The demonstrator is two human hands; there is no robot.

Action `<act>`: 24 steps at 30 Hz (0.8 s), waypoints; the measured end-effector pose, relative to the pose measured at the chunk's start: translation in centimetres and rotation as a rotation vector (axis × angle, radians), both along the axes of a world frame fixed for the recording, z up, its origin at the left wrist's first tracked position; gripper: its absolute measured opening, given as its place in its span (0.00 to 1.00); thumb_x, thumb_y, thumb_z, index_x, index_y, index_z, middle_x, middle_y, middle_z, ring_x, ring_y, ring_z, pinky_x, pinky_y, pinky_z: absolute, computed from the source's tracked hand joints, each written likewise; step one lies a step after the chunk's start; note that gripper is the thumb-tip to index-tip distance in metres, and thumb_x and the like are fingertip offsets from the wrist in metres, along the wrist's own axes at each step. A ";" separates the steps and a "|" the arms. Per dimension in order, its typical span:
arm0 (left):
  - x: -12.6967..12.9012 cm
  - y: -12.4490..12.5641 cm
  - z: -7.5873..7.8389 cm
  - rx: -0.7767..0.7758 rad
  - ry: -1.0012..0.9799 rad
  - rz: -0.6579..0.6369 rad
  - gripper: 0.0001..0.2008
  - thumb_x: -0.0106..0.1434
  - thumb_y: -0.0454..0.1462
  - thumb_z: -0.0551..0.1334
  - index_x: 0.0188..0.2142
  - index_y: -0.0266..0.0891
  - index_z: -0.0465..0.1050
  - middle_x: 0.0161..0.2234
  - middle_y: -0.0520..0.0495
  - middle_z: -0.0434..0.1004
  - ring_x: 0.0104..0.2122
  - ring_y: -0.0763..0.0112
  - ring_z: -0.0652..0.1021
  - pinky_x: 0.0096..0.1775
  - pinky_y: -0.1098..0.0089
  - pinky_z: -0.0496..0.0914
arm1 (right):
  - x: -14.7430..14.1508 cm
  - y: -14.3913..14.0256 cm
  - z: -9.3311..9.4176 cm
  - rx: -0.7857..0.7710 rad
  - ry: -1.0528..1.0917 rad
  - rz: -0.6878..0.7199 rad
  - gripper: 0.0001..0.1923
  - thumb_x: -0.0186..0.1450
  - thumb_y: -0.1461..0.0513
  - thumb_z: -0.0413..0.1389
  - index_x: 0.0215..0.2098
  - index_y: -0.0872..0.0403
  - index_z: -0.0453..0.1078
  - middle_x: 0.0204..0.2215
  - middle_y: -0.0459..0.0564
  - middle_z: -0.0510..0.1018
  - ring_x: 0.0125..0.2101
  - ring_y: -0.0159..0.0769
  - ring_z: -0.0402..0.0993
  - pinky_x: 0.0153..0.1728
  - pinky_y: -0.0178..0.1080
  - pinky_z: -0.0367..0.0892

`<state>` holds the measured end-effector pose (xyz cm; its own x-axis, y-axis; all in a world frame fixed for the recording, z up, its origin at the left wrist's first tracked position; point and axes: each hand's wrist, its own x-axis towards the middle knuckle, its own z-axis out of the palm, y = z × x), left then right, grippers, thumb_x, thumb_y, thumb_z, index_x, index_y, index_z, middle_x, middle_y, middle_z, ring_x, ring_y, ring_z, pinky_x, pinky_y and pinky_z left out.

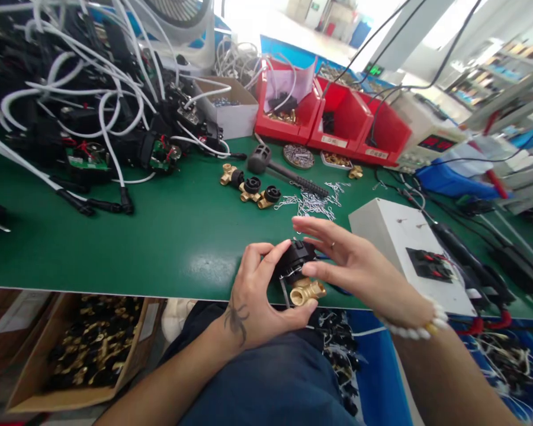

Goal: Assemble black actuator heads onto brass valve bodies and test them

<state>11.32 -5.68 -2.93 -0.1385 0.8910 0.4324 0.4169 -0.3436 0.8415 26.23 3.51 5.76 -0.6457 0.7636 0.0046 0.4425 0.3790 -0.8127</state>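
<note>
Near the table's front edge, my left hand (257, 296) is closed around a brass valve (308, 293) with a black housing (296, 253) on top. The fingers press the housing's left side and the thumb lies under the brass body. My right hand (355, 254) is open on the other side, fingers stretched out behind the housing and thumb in front of it; whether it touches is unclear. A thin metal clip shows at the housing's lower edge. Beyond the hands lie a pile of wire clips (313, 204), a dark hammer (288, 171) and three brass valves with black caps (251, 188).
Black housings with white cables (111, 142) crowd the left of the green table (182, 248). Red bins (337, 121) line the back. A grey switch box (382, 231) stands at right. Below the edge are a cardboard box of brass parts (93, 349) and a blue crate (382, 367).
</note>
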 end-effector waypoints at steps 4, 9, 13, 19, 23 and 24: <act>0.4 0.1 -0.2 0.073 0.059 0.046 0.36 0.54 0.44 0.69 0.60 0.39 0.62 0.47 0.42 0.66 0.47 0.58 0.74 0.48 0.57 0.75 | -0.1 -1.8 -0.6 -0.011 -0.002 -0.051 0.19 0.62 0.55 0.64 0.50 0.50 0.74 0.52 0.51 0.76 0.55 0.43 0.71 0.58 0.49 0.67; 0.3 0.0 -0.1 0.084 0.089 0.066 0.35 0.55 0.44 0.68 0.60 0.39 0.63 0.46 0.43 0.66 0.47 0.59 0.73 0.47 0.58 0.74 | -0.5 -2.1 -1.3 -0.009 0.046 -0.122 0.17 0.62 0.57 0.64 0.49 0.51 0.75 0.47 0.48 0.79 0.47 0.40 0.76 0.51 0.44 0.72; 0.1 0.0 0.0 0.076 0.122 0.051 0.35 0.56 0.44 0.68 0.60 0.36 0.63 0.47 0.42 0.65 0.48 0.59 0.72 0.48 0.60 0.74 | -0.7 -2.6 -1.5 0.033 0.058 -0.143 0.16 0.63 0.59 0.64 0.49 0.51 0.74 0.45 0.46 0.79 0.46 0.37 0.76 0.51 0.41 0.72; 0.3 -0.3 0.1 0.050 0.044 0.037 0.35 0.53 0.43 0.70 0.57 0.40 0.61 0.49 0.42 0.66 0.49 0.60 0.72 0.43 0.63 0.76 | 0.9 -2.7 -2.0 0.313 0.002 -0.197 0.21 0.69 0.52 0.57 0.58 0.49 0.69 0.52 0.50 0.75 0.52 0.41 0.73 0.56 0.44 0.68; 0.2 -0.5 -0.1 0.036 -0.077 0.026 0.27 0.51 0.41 0.72 0.47 0.40 0.63 0.48 0.43 0.68 0.49 0.61 0.72 0.40 0.65 0.76 | 4.8 -3.0 -4.3 0.654 -0.405 -0.236 0.34 0.71 0.45 0.48 0.65 0.58 0.62 0.57 0.64 0.69 0.58 0.53 0.66 0.57 0.55 0.65; 0.2 -0.5 -0.1 0.027 -0.078 0.026 0.26 0.51 0.40 0.72 0.45 0.40 0.63 0.47 0.43 0.68 0.48 0.61 0.72 0.41 0.63 0.76 | 5.6 -3.2 -5.0 0.673 -0.526 -0.199 0.35 0.72 0.44 0.45 0.65 0.60 0.62 0.57 0.68 0.69 0.57 0.57 0.65 0.55 0.58 0.66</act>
<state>11.51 -6.15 -3.04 -0.1955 0.8748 0.4432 0.3594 -0.3566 0.8624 31.85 0.33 0.74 -0.5460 0.8047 0.2331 0.8059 0.5805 -0.1163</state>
